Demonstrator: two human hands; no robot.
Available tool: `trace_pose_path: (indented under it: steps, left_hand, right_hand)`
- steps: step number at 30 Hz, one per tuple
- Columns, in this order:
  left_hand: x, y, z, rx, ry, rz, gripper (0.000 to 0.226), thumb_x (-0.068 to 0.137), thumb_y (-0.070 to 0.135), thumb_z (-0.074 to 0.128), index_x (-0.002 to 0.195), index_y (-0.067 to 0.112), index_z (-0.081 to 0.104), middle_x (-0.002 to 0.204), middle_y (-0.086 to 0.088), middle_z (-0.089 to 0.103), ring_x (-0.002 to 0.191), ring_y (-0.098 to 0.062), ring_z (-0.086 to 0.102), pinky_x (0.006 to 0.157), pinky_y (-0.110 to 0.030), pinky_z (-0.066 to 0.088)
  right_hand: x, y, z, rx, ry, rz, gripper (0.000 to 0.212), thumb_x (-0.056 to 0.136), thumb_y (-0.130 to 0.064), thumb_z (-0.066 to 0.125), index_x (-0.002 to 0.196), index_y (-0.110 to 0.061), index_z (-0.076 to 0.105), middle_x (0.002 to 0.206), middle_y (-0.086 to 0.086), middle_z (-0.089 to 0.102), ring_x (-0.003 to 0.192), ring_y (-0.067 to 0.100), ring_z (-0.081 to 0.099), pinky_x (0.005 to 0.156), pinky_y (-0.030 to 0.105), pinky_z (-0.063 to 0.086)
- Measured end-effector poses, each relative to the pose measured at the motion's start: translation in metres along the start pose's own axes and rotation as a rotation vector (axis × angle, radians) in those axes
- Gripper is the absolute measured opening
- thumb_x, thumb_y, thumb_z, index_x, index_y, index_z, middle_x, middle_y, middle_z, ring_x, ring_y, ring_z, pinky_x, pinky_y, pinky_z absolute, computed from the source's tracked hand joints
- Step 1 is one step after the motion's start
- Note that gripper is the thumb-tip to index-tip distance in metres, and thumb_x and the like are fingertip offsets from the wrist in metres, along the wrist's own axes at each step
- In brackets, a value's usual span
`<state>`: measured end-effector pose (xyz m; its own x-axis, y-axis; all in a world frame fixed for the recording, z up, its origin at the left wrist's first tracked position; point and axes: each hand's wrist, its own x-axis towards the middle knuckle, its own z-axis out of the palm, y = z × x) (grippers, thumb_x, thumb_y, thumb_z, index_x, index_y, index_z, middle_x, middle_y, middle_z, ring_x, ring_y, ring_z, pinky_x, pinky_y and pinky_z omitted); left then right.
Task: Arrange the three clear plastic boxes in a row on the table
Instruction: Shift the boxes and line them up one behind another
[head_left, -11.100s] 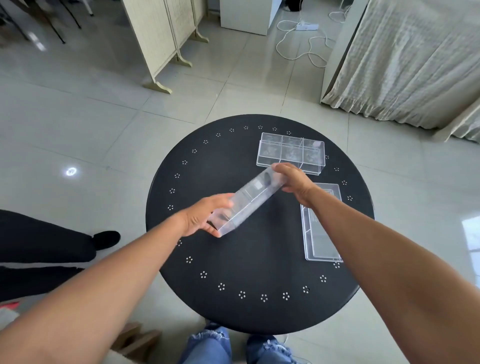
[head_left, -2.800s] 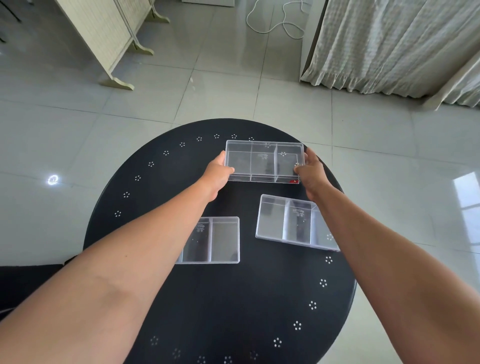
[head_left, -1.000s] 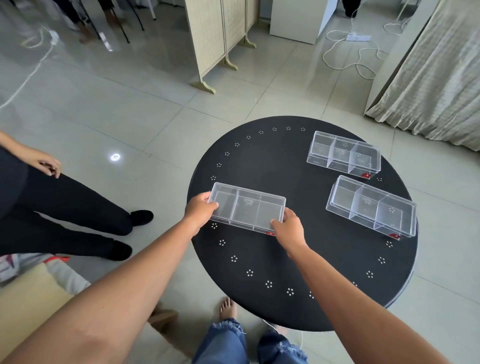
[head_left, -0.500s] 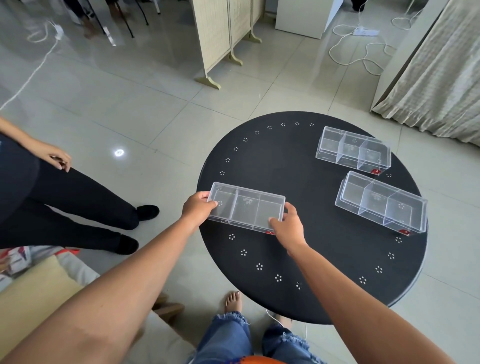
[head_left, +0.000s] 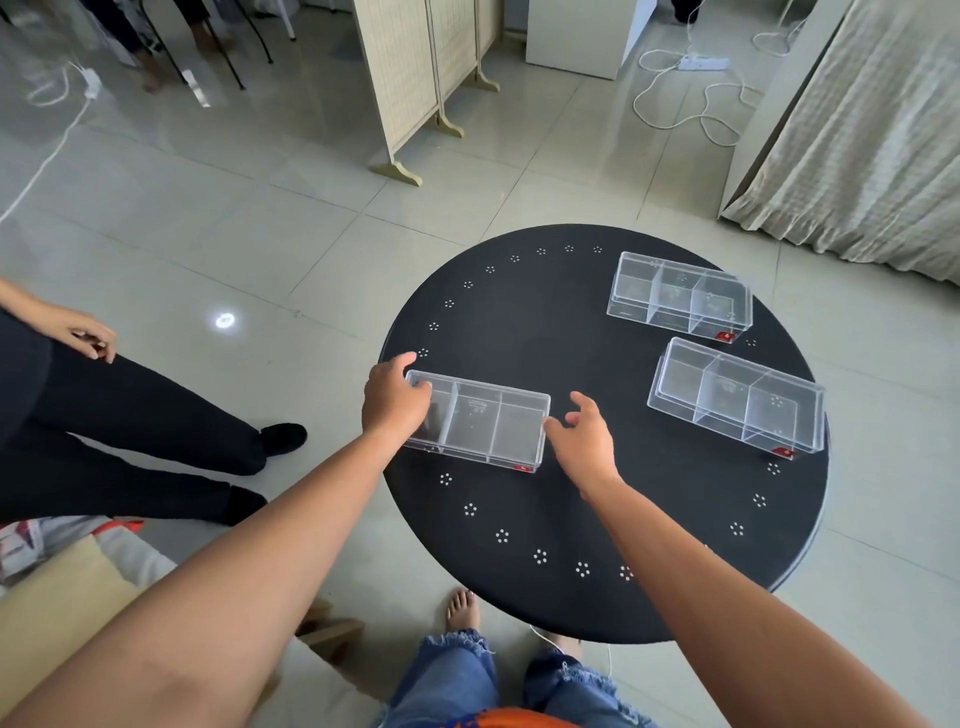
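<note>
My left hand (head_left: 393, 401) grips the near box (head_left: 478, 426) at the table (head_left: 519, 561) edge, fingers pinching its end; right hand (head_left: 582, 441) spread beside it; a nudge could tip it off.

Clear glossy plastic boxes (head_left: 476, 420) on a matt black table (head_left: 597, 499).

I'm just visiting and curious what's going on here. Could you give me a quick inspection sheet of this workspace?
Surface: round black table with white dot clusters near its rim.
Job's things: near box at the left edge; middle box and far box at the right, not yet one row.
Clutter: nothing seen on the table.
Hands: left hand on the near box's left end; right hand open, fingers spread beside its right end.
Cables: white cord on the floor.
Surroundings: folding screen, curtain, bystander.
</note>
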<state>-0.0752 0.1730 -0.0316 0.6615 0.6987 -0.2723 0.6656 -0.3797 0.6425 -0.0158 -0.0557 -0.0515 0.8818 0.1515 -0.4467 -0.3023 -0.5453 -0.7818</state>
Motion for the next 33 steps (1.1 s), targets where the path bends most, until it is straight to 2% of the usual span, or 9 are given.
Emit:
trace_pose_path:
  steps: [3,6,10,14,18,23,27,30,33]
  left_hand:
    - [0.002,0.034,0.013,-0.032,-0.014,0.117,0.044,0.086,0.019,0.054,0.13,0.027,0.061,0.135,-0.005,0.054,0.104,-0.023,0.063,0.092,-0.032,0.05]
    - [0.0,0.074,0.036,-0.054,-0.098,0.182,0.04,0.088,0.018,0.054,0.125,0.027,0.064,0.131,-0.004,0.061,0.109,-0.019,0.062,0.092,-0.027,0.045]
    - [-0.01,0.128,0.077,-0.067,-0.234,0.216,0.039,0.088,0.02,0.05,0.122,0.028,0.067,0.122,0.004,0.069,0.112,-0.016,0.062,0.086,-0.023,0.041]
    - [-0.02,0.169,0.121,-0.082,-0.389,0.224,0.039,0.087,0.022,0.052,0.123,0.026,0.066,0.12,0.004,0.07,0.114,-0.016,0.062,0.092,-0.026,0.044]
    - [-0.026,0.196,0.165,-0.053,-0.574,0.152,0.052,0.087,0.027,0.061,0.138,0.021,0.054,0.141,-0.004,0.057,0.127,-0.02,0.055,0.108,-0.036,0.042]
    - [-0.034,0.215,0.206,-0.039,-0.714,0.022,0.073,0.089,0.033,0.062,0.153,0.019,0.031,0.153,-0.008,0.042,0.137,-0.031,0.045,0.113,-0.043,0.037]
    - [-0.041,0.217,0.224,-0.113,-0.712,0.033,0.031,0.091,0.024,0.06,0.121,0.017,0.063,0.115,-0.006,0.065,0.09,-0.017,0.062,0.081,-0.028,0.049]
    - [-0.041,0.215,0.229,-0.16,-0.675,0.031,0.015,0.089,0.018,0.059,0.1,0.023,0.066,0.105,-0.003,0.07,0.097,-0.023,0.066,0.09,-0.037,0.053]
    - [-0.04,0.213,0.226,-0.171,-0.661,0.026,0.017,0.088,0.014,0.057,0.099,0.024,0.066,0.102,-0.002,0.07,0.097,-0.024,0.066,0.092,-0.038,0.054]
  right_hand:
    - [0.013,-0.004,-0.026,-0.018,0.106,-0.046,0.051,0.094,-0.023,0.057,0.144,-0.017,0.048,0.124,0.006,0.06,0.098,0.018,0.056,0.084,0.028,0.042]
    - [0.03,-0.004,-0.059,-0.024,0.197,-0.07,0.041,0.092,-0.02,0.054,0.134,-0.017,0.058,0.11,0.007,0.064,0.093,0.02,0.06,0.08,0.028,0.042]
    - [0.051,0.005,-0.111,-0.045,0.336,-0.073,0.038,0.09,-0.015,0.05,0.126,-0.016,0.064,0.103,0.01,0.066,0.106,0.026,0.057,0.081,0.03,0.041]
    - [0.065,0.026,-0.164,-0.12,0.496,0.0,0.04,0.088,-0.015,0.05,0.126,-0.019,0.064,0.122,0.015,0.06,0.119,0.031,0.049,0.102,0.038,0.041]
    - [0.075,0.051,-0.206,-0.178,0.61,0.107,0.05,0.087,-0.017,0.054,0.137,-0.022,0.054,0.139,0.016,0.046,0.13,0.036,0.039,0.112,0.043,0.028]
    - [0.089,0.079,-0.24,-0.098,0.537,0.293,0.066,0.088,-0.028,0.059,0.148,-0.016,0.035,0.15,0.018,0.036,0.139,0.037,0.033,0.115,0.044,0.025]
    - [0.1,0.099,-0.244,0.155,0.427,0.33,0.067,0.081,-0.036,0.057,0.142,-0.011,0.043,0.132,0.013,0.06,0.115,0.033,0.062,0.1,0.045,0.05]
    - [0.104,0.104,-0.241,0.228,0.412,0.336,0.045,0.084,-0.024,0.055,0.128,-0.014,0.053,0.103,0.005,0.07,0.079,0.022,0.066,0.081,0.038,0.056]
    - [0.104,0.101,-0.234,0.26,0.422,0.334,0.045,0.083,-0.02,0.053,0.128,-0.017,0.054,0.101,0.003,0.069,0.091,0.028,0.069,0.083,0.041,0.057]
